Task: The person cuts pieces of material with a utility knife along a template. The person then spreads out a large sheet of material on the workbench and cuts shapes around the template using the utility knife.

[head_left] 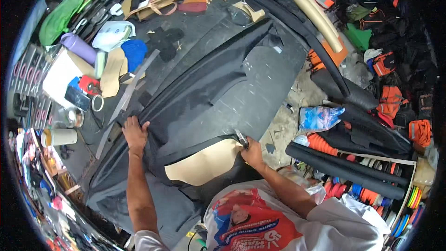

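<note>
Black fabric (195, 88) spreads in folds across the large dark work table. My left hand (134, 134) lies open on the fabric's left part, fingers apart, next to a dark strip. A tan pattern piece (204, 161) rests on the black fabric nearer to me, with a narrow black margin along its far edge. At the pattern's right end, my right hand (253, 154) is closed around scissors (241, 138); their metal part points away from me and their handles are mostly hidden by my fingers.
A metal ruler (127, 100) lies left of the fabric. Beyond it are a phone (77, 97), a tape roll (97, 103) and a purple bottle (79, 48). Black rolls (348, 169) top a rack of colourful webbing at right. A blue plastic pack (320, 118) sits beyond them.
</note>
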Demonstrator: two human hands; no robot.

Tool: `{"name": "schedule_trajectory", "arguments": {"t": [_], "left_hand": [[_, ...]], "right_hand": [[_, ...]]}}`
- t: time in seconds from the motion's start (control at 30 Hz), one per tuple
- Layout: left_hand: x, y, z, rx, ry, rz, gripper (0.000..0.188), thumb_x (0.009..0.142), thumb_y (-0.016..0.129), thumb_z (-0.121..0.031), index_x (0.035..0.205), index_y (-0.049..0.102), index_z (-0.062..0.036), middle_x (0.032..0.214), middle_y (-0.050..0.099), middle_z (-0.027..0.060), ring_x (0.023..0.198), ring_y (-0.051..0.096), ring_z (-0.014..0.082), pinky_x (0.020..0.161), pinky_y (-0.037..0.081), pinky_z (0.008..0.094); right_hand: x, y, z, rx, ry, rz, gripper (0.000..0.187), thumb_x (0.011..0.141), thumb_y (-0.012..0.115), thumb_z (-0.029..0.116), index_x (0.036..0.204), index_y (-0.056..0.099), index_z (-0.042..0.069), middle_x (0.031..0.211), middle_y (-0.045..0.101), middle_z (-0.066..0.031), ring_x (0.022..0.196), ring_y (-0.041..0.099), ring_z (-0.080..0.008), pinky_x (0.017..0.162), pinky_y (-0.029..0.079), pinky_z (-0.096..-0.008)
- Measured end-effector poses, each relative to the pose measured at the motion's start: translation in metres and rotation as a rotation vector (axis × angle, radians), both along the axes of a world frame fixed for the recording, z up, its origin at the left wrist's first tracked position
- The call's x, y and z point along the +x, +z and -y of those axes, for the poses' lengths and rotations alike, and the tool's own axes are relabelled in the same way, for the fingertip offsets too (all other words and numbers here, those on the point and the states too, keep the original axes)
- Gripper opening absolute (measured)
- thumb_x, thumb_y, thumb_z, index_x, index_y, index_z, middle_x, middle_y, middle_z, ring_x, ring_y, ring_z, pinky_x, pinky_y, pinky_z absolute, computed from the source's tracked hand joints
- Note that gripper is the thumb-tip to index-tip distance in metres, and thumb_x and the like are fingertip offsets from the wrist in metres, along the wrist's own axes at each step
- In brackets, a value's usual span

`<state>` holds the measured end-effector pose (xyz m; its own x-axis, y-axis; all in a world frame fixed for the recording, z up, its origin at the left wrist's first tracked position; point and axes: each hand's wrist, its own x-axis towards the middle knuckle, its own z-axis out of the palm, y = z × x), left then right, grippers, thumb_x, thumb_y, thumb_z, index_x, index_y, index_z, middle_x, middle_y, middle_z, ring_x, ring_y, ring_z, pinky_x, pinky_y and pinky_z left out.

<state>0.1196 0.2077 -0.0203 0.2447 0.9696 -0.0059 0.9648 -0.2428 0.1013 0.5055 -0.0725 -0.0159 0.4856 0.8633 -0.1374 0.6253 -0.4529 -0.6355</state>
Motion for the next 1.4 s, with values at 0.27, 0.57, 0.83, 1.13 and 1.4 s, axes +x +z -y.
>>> {"name": "schedule_trajectory", "arguments": {"t": [0.27,0.57,0.83,1.13,1.4], "left_hand": [[0.004,0.053,0.024,0.076,-0.027,0.178,0.062,0.093,0.070,-0.047,0.125,0.057,0.0049,0.123,0.060,0.0283,0.113,0.056,0.0482,0.095,0.044,0.0564],[0.118,0.072,-0.090,0.157,-0.033,0.309,0.067,0.091,0.067,-0.057,0.140,0.058,-0.0126,0.136,0.061,0.0196,0.127,0.058,0.0364,0.105,0.044,0.0569],[-0.002,0.049,0.041,0.151,0.094,0.302,0.069,0.095,0.066,-0.048,0.152,0.047,-0.0153,0.137,0.058,0.0222,0.124,0.055,0.0473,0.101,0.045,0.0600],[0.009,0.025,0.355,-0.177,0.463,0.085,0.068,0.102,0.051,-0.056,0.160,0.039,-0.0234,0.171,0.016,0.0221,0.156,0.013,0.0479,0.122,0.011,0.0691],[0.025,0.024,0.371,-0.012,0.111,0.382,0.046,0.092,0.070,-0.030,0.135,0.063,-0.0169,0.144,0.051,0.0162,0.135,0.047,0.0417,0.111,0.039,0.0544]], "right_hand": [[0.023,-0.013,0.010,-0.013,-0.028,-0.057,0.028,0.077,0.080,0.010,0.099,0.067,-0.001,0.082,0.067,-0.0271,0.078,0.068,-0.0456,0.066,0.052,-0.0455],[0.124,0.024,-0.017,0.177,-0.013,-0.250,0.023,0.086,0.072,0.000,0.108,0.069,0.001,0.090,0.069,-0.0057,0.083,0.062,-0.0173,0.079,0.053,-0.0343],[0.221,0.100,-0.074,0.178,-0.045,-0.057,0.021,0.087,0.086,0.018,0.085,0.067,0.009,0.067,0.060,0.0034,0.048,0.046,-0.0049,0.043,0.033,-0.0243],[0.208,0.176,-0.127,0.263,0.149,-0.071,0.020,0.088,0.084,0.021,0.095,0.072,0.007,0.071,0.059,0.0053,0.055,0.046,-0.0043,0.051,0.034,-0.0233],[0.155,0.204,-0.146,0.219,0.293,0.049,0.021,0.089,0.084,0.023,0.091,0.069,0.008,0.067,0.054,0.0068,0.057,0.044,-0.0051,0.053,0.034,-0.0236]]}}
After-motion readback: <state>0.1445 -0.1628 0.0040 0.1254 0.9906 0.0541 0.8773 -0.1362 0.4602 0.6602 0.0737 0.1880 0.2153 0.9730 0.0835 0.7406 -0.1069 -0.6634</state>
